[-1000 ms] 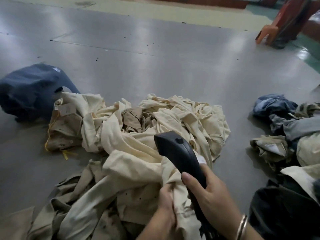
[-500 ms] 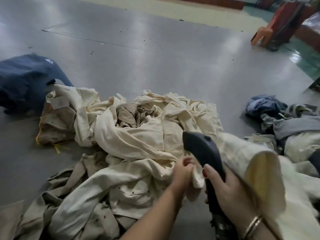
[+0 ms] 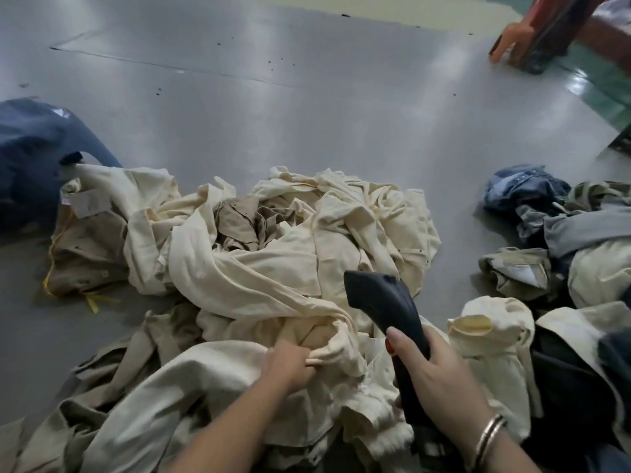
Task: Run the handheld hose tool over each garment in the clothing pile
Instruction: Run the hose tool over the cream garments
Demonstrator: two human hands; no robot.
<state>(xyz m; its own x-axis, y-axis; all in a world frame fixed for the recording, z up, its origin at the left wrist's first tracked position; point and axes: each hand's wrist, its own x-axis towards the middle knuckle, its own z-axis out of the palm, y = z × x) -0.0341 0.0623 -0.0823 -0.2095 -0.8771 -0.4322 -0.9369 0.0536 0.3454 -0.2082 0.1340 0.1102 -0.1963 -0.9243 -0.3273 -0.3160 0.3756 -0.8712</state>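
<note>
Hose tool [image 3: 389, 322]: black handheld unit, sits at about 5 o'clock in the head view, nozzle head pointing up toward 11 o'clock over the clothing pile [image 3: 273, 268]. Pile of cream and khaki garments spreads across the grey floor [image 3: 273, 114] from centre down to 7 o'clock.

Right hand [image 3: 440, 380]: grip wrapped round the tool handle, thumb up along the near side, wrist with bangles at 5 o'clock. Forearm comes in from the bottom right edge.

Left hand [image 3: 290, 363]: grip clenched on a bunch of cream garment [image 3: 239, 291] fabric near 6 o'clock, knuckles up, forearm entering from the bottom edge.

We judge the step as picking out the next garment for a pass. To do it well, we think the left hand should pull the cream fabric up and taut, free of the pieces beneath, so the nozzle meets one layer only. Tool head should then travel flat along the cloth, slow and even, not hover above it. Hose is not clearly visible below the handle, so we cannot tell if it has slack.

Second heap [image 3: 563, 261] of blue, grey and cream clothes lies at 3 o'clock, apart from the main pile. Dark blue bundle [image 3: 30, 158] at 9 o'clock, touching the pile edge.
</note>
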